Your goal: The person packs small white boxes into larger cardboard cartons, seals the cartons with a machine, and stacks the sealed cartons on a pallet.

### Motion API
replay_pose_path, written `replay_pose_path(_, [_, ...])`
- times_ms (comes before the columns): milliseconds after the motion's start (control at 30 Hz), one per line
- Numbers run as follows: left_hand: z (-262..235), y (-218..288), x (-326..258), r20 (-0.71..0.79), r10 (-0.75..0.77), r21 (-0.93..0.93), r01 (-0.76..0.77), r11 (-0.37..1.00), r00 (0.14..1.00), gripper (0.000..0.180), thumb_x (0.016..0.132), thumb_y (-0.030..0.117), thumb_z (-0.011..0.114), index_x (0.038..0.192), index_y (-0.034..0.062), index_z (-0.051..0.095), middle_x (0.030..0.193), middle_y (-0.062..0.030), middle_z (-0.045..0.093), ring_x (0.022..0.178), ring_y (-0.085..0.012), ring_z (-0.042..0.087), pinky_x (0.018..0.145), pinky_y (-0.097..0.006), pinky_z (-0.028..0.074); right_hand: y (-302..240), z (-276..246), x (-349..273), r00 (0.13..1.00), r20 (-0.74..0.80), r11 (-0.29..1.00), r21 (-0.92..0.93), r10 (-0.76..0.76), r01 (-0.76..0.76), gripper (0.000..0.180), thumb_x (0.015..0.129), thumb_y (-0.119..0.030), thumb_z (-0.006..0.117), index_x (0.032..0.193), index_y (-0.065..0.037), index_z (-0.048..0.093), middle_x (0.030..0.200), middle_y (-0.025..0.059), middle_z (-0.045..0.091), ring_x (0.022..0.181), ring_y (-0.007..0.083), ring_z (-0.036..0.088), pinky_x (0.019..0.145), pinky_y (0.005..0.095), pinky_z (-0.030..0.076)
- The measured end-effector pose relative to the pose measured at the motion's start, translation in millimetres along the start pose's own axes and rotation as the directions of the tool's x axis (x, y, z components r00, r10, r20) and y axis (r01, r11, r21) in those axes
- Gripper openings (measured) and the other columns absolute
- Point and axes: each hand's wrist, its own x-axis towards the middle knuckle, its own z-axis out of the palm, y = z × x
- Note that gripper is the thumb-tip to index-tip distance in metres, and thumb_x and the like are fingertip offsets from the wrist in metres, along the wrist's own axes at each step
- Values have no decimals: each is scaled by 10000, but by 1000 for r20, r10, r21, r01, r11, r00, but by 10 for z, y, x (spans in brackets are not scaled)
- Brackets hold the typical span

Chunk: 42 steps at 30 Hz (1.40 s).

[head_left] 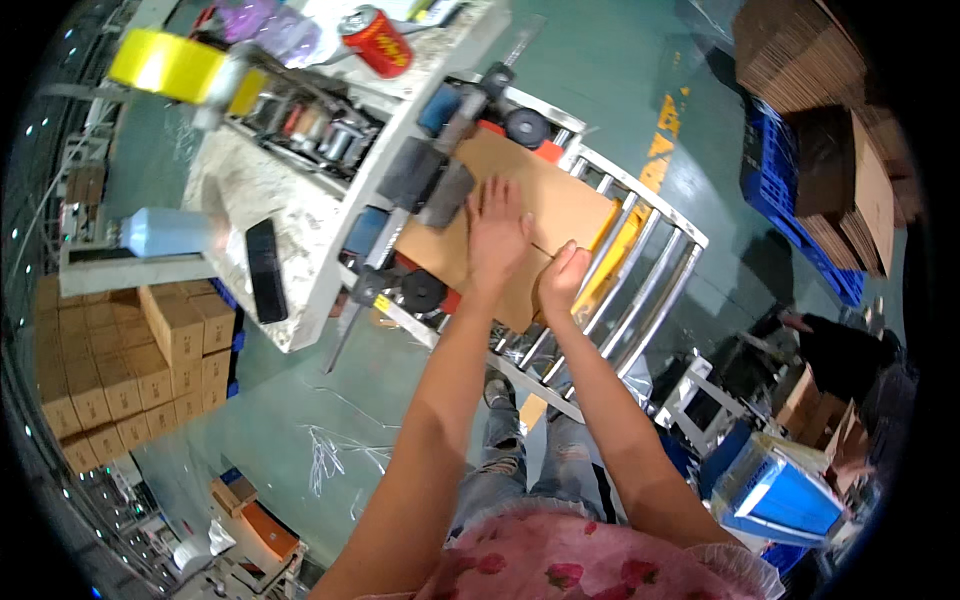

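A brown cardboard box [555, 195] lies on the metal rollers, its far-left side at the dark rollers of a carton-sealing machine [412, 175]. My left hand [498, 232] rests flat on top of the box, fingers stretched out and a little apart, pointing away from me. At the box's near-right end, my right hand [563, 280] is closed around the cardboard edge with the thumb up. A dark seam runs across the top between my two hands. What the curled right fingers touch underneath is hidden.
Beyond the box runs a roller conveyor [655, 262]. A yellow tape roll [165, 65], red can [377, 42], phone [266, 270] and pale blue bottle [170, 232] are on the left. Stacked cartons [110, 370] stand lower left; flattened cardboard [845, 180] sits on a blue pallet [800, 235] right.
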Motion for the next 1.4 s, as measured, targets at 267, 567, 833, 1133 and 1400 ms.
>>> replay_pose_path(267, [-410,-166,-1929,310,31,-267,56,962,950,445,743,110,466,1172,28,380,1241,-168,323,1160,-304,302,954,-396,252,-322,697,80,999,29,993,-111,-39,42,332,859,-212,323,714,55,458,739,256,449,767,391,429,723,444,330])
replay_pose_path(567, [-1060,-1070,-6560,929,-349,44,902,430,121,283,754,235,443,962,83,560,994,-170,548,903,-338,521,778,-427,403,1065,337,132,516,714,834,175,-474,524,331,843,-270,386,1022,1,449,831,136,551,672,260,547,587,369,441])
replay_pose_path(833, [-1077,-2790,-6811,784,-613,-134,991,-20,94,358,784,318,416,966,43,557,958,-160,566,880,-335,529,761,-401,408,1272,-621,-2212,12,708,550,-558,706,622,268,742,-224,496,884,-3,550,827,142,586,716,276,563,617,382,443])
replay_pose_path(1133, [-854,-5003,-5073,417,-658,-623,724,295,627,349,837,271,355,1054,41,502,1026,-144,542,962,-294,503,811,-354,397,-2006,2546,-3317,-29,996,752,81,-82,654,266,763,-237,452,800,16,524,763,222,552,722,395,521,647,445,413])
replay_pose_path(1400, [-581,-6500,-5950,609,-611,-242,852,464,506,343,825,221,373,1066,14,501,1019,-169,541,880,-288,534,779,-360,408,-3998,4685,-4099,-580,794,592,560,-184,579,236,762,-209,420,819,-6,526,809,193,554,747,366,526,653,438,413])
